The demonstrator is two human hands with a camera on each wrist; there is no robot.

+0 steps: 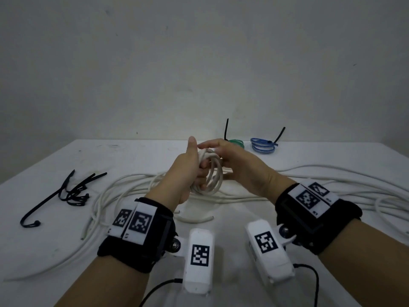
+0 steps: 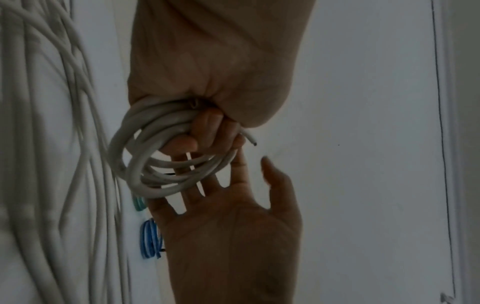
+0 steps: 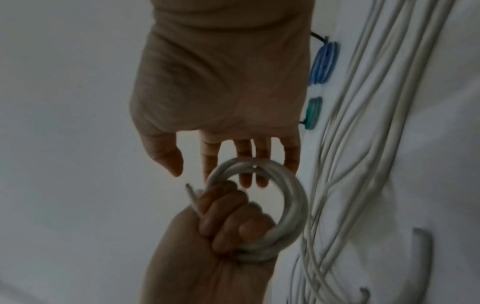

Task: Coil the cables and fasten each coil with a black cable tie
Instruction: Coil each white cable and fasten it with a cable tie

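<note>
Above the white table [image 1: 155, 229] my left hand [image 1: 190, 171] grips a small coil of white cable [image 1: 215, 176], fingers curled round one side of its loops. The left wrist view shows those fingers [image 2: 205, 131] closed on the coil [image 2: 145, 162], with a short cable end [image 2: 250, 138] sticking out. My right hand [image 1: 230, 158] is open, its straight, spread fingers [image 3: 244, 152] at the coil's far rim [image 3: 288, 201]; whether they touch it I cannot tell. Several black cable ties [image 1: 73, 191] lie in a pile at the left.
A green coil [image 1: 238, 142] and a blue coil [image 1: 263, 146], each with a black tie on it, lie at the table's back edge. Long loose white cables [image 1: 332, 185] spread across the table on both sides, with cut ends near the front left [image 1: 86, 229].
</note>
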